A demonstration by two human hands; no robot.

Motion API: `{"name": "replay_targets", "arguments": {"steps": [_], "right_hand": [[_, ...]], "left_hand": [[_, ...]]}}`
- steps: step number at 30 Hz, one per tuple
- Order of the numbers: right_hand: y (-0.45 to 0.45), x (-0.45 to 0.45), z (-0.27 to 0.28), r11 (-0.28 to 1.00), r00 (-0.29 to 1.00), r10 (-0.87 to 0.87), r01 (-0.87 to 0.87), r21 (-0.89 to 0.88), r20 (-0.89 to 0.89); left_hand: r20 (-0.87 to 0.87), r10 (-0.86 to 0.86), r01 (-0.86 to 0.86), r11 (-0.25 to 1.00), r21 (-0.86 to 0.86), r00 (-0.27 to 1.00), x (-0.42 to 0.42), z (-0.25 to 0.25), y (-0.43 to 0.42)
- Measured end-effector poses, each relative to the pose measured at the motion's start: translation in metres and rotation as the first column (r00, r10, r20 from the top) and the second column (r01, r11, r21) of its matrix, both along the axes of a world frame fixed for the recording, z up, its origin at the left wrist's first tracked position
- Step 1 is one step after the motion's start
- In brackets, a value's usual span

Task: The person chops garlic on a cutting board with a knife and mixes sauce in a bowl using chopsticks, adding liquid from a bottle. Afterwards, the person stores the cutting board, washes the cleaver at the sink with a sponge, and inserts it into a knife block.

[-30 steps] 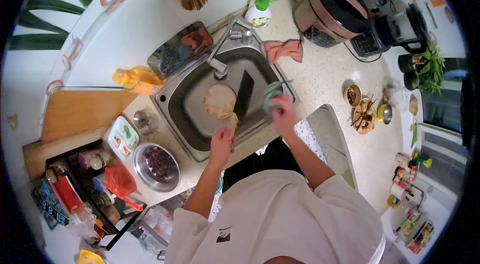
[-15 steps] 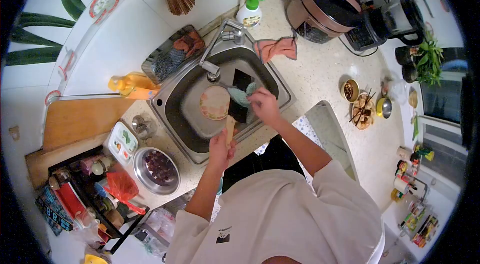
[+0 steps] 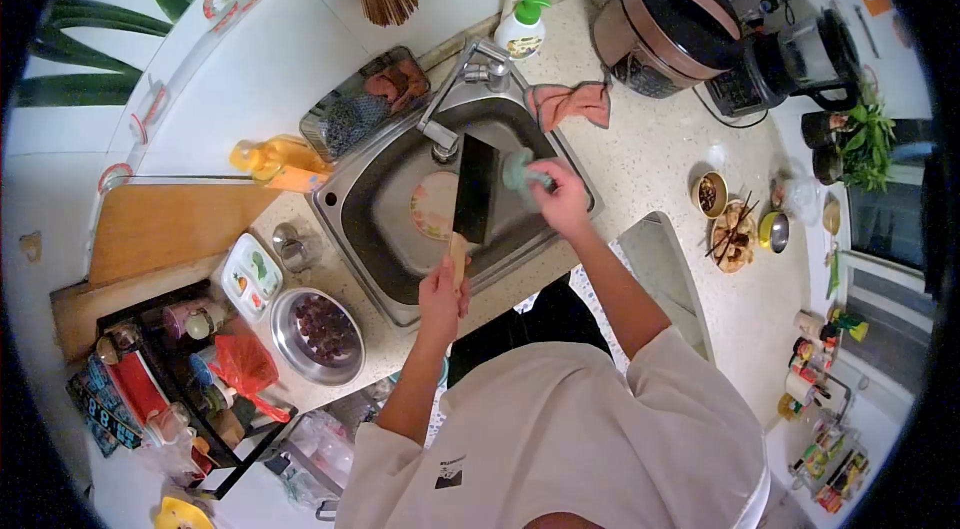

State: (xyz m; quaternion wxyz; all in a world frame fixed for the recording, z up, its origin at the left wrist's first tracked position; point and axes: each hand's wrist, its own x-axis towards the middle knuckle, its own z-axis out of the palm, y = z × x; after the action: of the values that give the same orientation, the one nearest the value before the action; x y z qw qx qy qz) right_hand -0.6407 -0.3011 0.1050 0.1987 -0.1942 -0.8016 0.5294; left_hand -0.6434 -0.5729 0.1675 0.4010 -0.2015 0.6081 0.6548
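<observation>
A dark-bladed cleaver is held over the steel sink, its blade pointing toward the tap. My left hand is wrapped round its pale wooden handle. To the right of the blade, my right hand grips a green cloth, slightly blurred, with a small gap between cloth and blade. A patterned plate lies in the sink, partly hidden behind the blade. The tap reaches over the far side of the basin.
Left of the sink stand a steel bowl of dark pieces, a divided tray and a glass. Behind are an orange bottle and soap bottle. A pink cloth and rice cooker are at the right.
The green cloth moved from the right onto the blade, then off to its right again. The cleaver now shows its blade more broadly. Both hands have kept their hold.
</observation>
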Motion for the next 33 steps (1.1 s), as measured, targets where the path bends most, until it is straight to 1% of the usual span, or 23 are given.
{"name": "replay_targets", "arguments": {"steps": [1, 3, 6, 7, 10, 13, 14, 16, 17, 18, 19, 20, 21, 24, 25, 26, 28, 29, 30, 31, 32, 33], "right_hand": [[-0.004, 0.002, 0.01, 0.993, 0.994, 0.109, -0.108, 0.052, -0.014], [-0.024, 0.008, 0.026, 0.936, 0.946, 0.322, -0.314, 0.156, -0.026], [-0.049, 0.017, 0.025, 0.888, 0.9, 0.437, -0.431, 0.161, 0.0], [-0.05, 0.017, 0.022, 0.897, 0.906, 0.422, -0.423, 0.126, 0.036], [-0.037, 0.005, 0.011, 0.932, 0.96, 0.269, -0.281, 0.23, 0.084], [0.001, -0.016, -0.006, 0.947, 0.983, 0.175, -0.184, 0.262, 0.059], [0.02, -0.024, -0.011, 0.952, 0.985, 0.158, -0.17, 0.254, 0.068], [0.067, -0.041, -0.03, 0.946, 0.998, 0.027, -0.043, 0.32, 0.055], [0.089, -0.05, -0.034, 0.938, 0.998, -0.044, 0.023, 0.346, 0.054], [0.109, -0.059, -0.018, 0.833, 0.998, -0.058, 0.054, 0.551, -0.01], [0.133, -0.064, -0.022, 0.828, 0.99, -0.033, -0.051, 0.559, 0.14], [0.152, -0.069, -0.036, 0.805, 0.985, -0.021, -0.086, 0.587, 0.173], [0.164, -0.07, -0.04, 0.738, 0.969, 0.006, -0.171, 0.653, 0.246], [0.174, -0.076, -0.07, 0.77, 0.887, -0.153, -0.169, 0.615, 0.436], [0.177, -0.077, -0.077, 0.747, 0.891, -0.131, -0.199, 0.635, 0.435], [0.177, -0.079, -0.085, 0.761, 0.865, -0.155, -0.204, 0.616, 0.477], [0.168, -0.089, -0.081, 0.786, 0.805, -0.204, -0.204, 0.584, 0.557], [0.161, -0.084, -0.079, 0.726, 0.858, -0.181, -0.213, 0.653, 0.481], [0.155, -0.084, -0.074, 0.871, 0.905, -0.155, -0.064, 0.487, 0.396], [0.149, -0.086, -0.07, 0.96, 0.94, -0.154, 0.069, 0.273, 0.305], [0.145, -0.089, -0.064, 0.984, 0.962, -0.176, 0.173, 0.029, 0.21], [0.133, -0.095, -0.041, 0.951, 0.988, -0.149, 0.155, -0.268, 0.045]], "left_hand": [[0.067, 0.007, -0.009, 1.0, 0.03, 0.998, 0.0, 0.002, 0.0], [0.117, -0.018, 0.014, 0.999, 0.04, 0.993, 0.001, 0.012, 0.004], [0.14, -0.046, 0.044, 0.999, 0.02, 0.989, 0.004, 0.011, 0.006], [0.139, -0.054, 0.053, 0.999, 0.008, 0.989, 0.005, 0.009, 0.006], [0.147, -0.095, 0.098, 0.995, -0.012, 0.985, 0.008, 0.006, -0.001], [0.154, -0.125, 0.136, 0.989, -0.059, 0.98, 0.008, 0.011, -0.008], [0.114, -0.163, 0.17, 0.984, -0.052, 0.98, 0.009, 0.011, -0.013], [0.028, -0.229, 0.23, 0.972, -0.044, 0.973, 0.013, 0.01, -0.025], [0.012, -0.233, 0.234, 0.97, -0.067, 0.972, 0.015, 0.011, -0.028], [-0.003, -0.235, 0.234, 0.968, -0.094, 0.972, 0.017, 0.014, -0.032], [-0.019, -0.236, 0.232, 0.965, -0.12, 0.972, 0.018, 0.016, -0.036], [-0.029, -0.226, 0.221, 0.967, -0.124, 0.974, 0.02, 0.013, -0.04], [-0.039, -0.215, 0.208, 0.97, -0.128, 0.976, 0.023, 0.007, -0.045], [-0.048, -0.194, 0.189, 0.976, -0.105, 0.98, 0.029, -0.005, -0.059], [-0.045, -0.19, 0.185, 0.979, -0.09, 0.981, 0.031, -0.005, -0.063], [-0.046, -0.174, 0.17, 0.982, -0.079, 0.984, 0.033, -0.005, -0.065], [-0.052, -0.146, 0.144, 0.988, -0.053, 0.988, 0.036, -0.002, -0.065], [-0.043, -0.119, 0.117, 0.992, -0.051, 0.992, 0.039, -0.003, -0.066], [-0.033, -0.093, 0.091, 0.995, -0.051, 0.995, 0.043, -0.004, -0.068], [-0.024, -0.068, 0.067, 0.996, -0.05, 0.997, 0.045, -0.005, -0.071], [-0.029, -0.078, 0.077, 0.996, -0.049, 0.997, 0.045, -0.005, -0.075], [-0.035, -0.085, 0.084, 0.995, -0.048, 0.996, 0.044, -0.003, -0.077]]}}
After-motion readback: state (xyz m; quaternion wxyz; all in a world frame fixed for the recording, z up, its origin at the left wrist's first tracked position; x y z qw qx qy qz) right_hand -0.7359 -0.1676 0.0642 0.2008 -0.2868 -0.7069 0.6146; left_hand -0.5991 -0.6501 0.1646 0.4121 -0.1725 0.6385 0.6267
